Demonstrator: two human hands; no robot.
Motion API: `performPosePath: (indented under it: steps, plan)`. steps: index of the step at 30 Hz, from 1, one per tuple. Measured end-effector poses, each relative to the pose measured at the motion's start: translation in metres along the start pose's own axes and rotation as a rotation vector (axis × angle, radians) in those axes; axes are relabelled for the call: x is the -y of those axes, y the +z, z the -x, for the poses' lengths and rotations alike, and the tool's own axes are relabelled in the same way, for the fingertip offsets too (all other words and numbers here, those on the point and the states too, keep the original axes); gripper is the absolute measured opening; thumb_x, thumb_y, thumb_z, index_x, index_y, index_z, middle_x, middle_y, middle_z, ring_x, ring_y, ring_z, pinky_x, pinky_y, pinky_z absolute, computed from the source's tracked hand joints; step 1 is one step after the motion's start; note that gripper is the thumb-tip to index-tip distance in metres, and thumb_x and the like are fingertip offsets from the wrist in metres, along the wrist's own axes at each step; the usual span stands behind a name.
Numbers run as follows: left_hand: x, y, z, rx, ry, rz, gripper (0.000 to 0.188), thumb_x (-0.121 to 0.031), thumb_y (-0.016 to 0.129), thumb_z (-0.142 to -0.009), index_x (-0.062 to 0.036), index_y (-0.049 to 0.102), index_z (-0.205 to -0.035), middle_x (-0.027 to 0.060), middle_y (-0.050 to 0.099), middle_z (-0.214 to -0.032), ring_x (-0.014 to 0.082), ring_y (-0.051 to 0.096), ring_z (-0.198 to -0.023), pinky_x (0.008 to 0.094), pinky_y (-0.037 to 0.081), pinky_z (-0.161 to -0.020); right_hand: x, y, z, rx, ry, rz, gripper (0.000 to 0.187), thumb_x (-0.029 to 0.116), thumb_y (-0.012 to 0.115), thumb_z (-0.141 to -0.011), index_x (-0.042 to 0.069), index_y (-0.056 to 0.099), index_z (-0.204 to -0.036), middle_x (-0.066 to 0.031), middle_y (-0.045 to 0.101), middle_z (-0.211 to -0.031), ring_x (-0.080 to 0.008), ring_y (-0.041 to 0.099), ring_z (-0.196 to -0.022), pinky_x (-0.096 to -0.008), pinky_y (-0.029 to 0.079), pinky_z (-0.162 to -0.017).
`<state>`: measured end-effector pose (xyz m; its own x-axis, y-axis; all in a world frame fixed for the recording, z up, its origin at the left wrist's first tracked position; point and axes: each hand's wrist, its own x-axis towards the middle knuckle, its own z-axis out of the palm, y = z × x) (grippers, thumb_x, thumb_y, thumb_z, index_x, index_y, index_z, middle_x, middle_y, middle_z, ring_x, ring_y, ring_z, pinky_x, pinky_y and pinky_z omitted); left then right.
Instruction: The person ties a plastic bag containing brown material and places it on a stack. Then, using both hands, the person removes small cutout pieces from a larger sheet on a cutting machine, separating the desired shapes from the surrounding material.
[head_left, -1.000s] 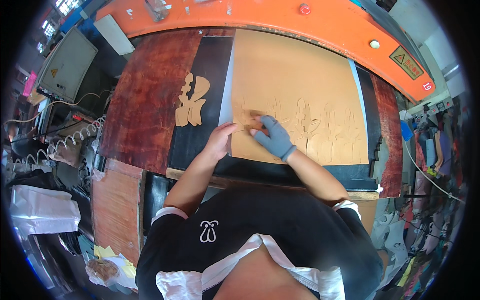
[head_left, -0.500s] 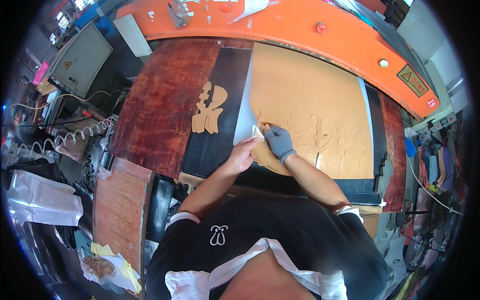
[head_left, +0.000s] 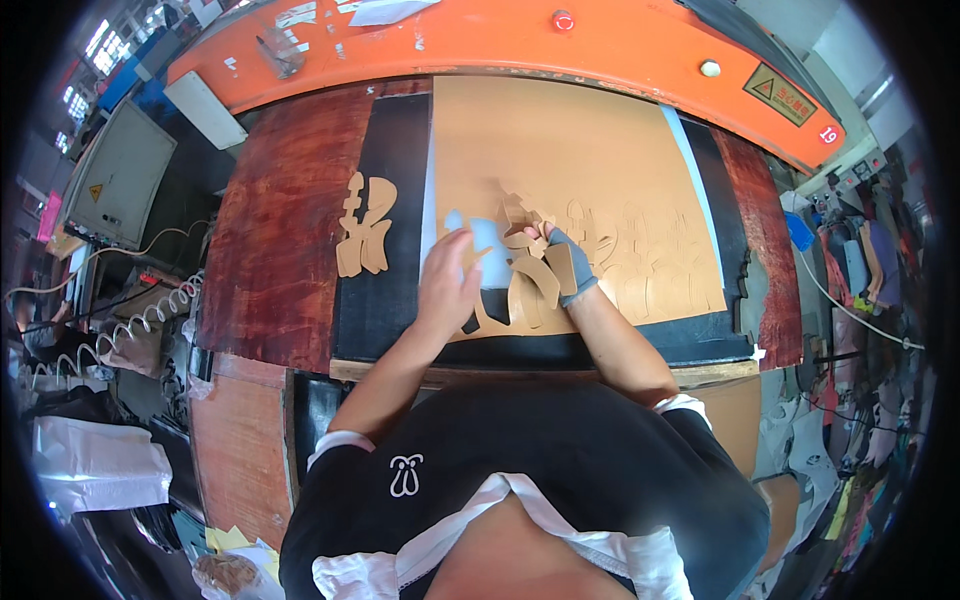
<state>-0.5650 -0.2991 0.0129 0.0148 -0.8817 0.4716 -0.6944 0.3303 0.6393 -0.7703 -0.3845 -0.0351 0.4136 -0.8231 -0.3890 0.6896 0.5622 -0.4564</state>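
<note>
On the black cutting bed, the tan sheet (head_left: 590, 160) lies flat, its lower left corner cut into shapes. Right hand (head_left: 558, 262), in a grey glove, grips a bunch of tan cut pieces (head_left: 528, 268) lifted just above the sheet. Left hand (head_left: 447, 285), bare, presses flat with fingers spread on the sheet's edge beside the holes. Off to the left, a small stack of cutouts (head_left: 362, 225) rests on the dark mat (head_left: 385, 300), near the reddish board (head_left: 290, 230).

One tan sheet (head_left: 580, 150); two hands; one pile of cut-outs (head_left: 362, 225).
</note>
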Motion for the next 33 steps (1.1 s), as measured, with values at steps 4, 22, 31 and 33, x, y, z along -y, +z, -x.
performPosePath:
  steps: [4,22,31,33]
  plan:
    - [0.013,0.031,-0.014,0.343,0.066,-0.317,0.048,-0.024,0.056,-0.087,-0.0077,0.044,-0.13,0.0091,0.038,-0.141,0.026,0.034,-0.131,0.0505,0.027,-0.104,0.013,0.0,0.014,0.04,-0.203,-0.061,0.02,0.029,0.046,-0.097,0.011,0.052,-0.092,-0.0028,0.058,-0.092,-0.0216,0.06,-0.088,-0.0368,0.052,-0.083]
    - [0.01,0.04,0.051,0.323,-1.165,1.11,0.026,-0.018,0.058,-0.089,-0.0075,0.053,-0.112,0.0058,0.059,-0.098,0.0136,0.059,-0.087,0.0293,0.047,-0.065,0.003,0.012,0.047,-0.188,-1.047,1.828,0.018,0.022,0.057,-0.087,0.006,0.063,-0.08,-0.0129,0.062,-0.075,-0.0315,0.06,-0.071,-0.0393,0.047,-0.061]
    - [-0.001,0.07,-0.012,0.592,-1.032,1.136,0.028,-0.026,0.056,-0.088,-0.0053,0.06,-0.106,0.0095,0.065,-0.099,0.0198,0.065,-0.084,0.0369,0.053,-0.072,-0.005,0.011,0.041,-0.138,-1.008,1.752,0.021,0.026,0.056,-0.088,0.007,0.065,-0.09,-0.0142,0.065,-0.084,-0.0338,0.061,-0.078,-0.0405,0.049,-0.066]
    - [-0.004,0.077,-0.018,0.496,-1.05,1.207,0.027,-0.022,0.057,-0.086,-0.0031,0.06,-0.105,0.0107,0.065,-0.099,0.0223,0.064,-0.086,0.0386,0.054,-0.075,-0.006,0.013,0.041,-0.214,-0.851,1.782,0.025,0.027,0.052,-0.089,0.006,0.065,-0.092,-0.014,0.065,-0.091,-0.0331,0.06,-0.085,-0.0415,0.048,-0.075]
